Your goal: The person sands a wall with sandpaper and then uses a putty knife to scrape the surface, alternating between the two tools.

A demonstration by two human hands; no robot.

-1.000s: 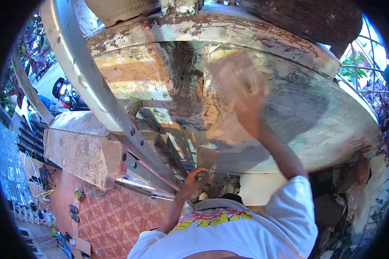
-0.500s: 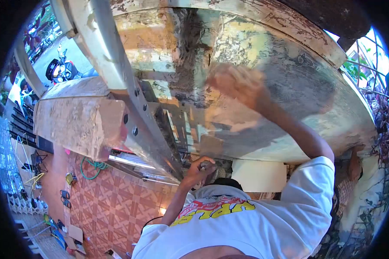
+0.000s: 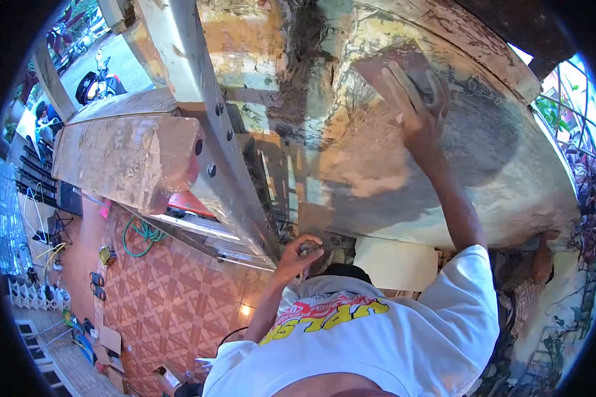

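Observation:
My right hand (image 3: 420, 109) is raised and presses a brownish sanding sheet (image 3: 394, 69) flat against the curved, patchy painted surface (image 3: 377, 159), with the fingers laid over the sheet. Lower down, near the foot of the metal post, my left hand (image 3: 299, 257) is closed round a small greyish object whose kind I cannot make out. The surface around the right hand shows worn paint in yellow, white and grey.
A bolted metal post (image 3: 208, 119) rises left of centre beside a worn wooden beam (image 3: 126, 155). Below lie a tiled floor (image 3: 172, 284) and a green hose (image 3: 142, 236). Another person's arm (image 3: 543, 261) shows at the right. A motorcycle (image 3: 99, 86) stands outside.
My right hand has moved to the right and up across the surface and is now sharp, with the sheet visible under it. My left hand stays nearly in place.

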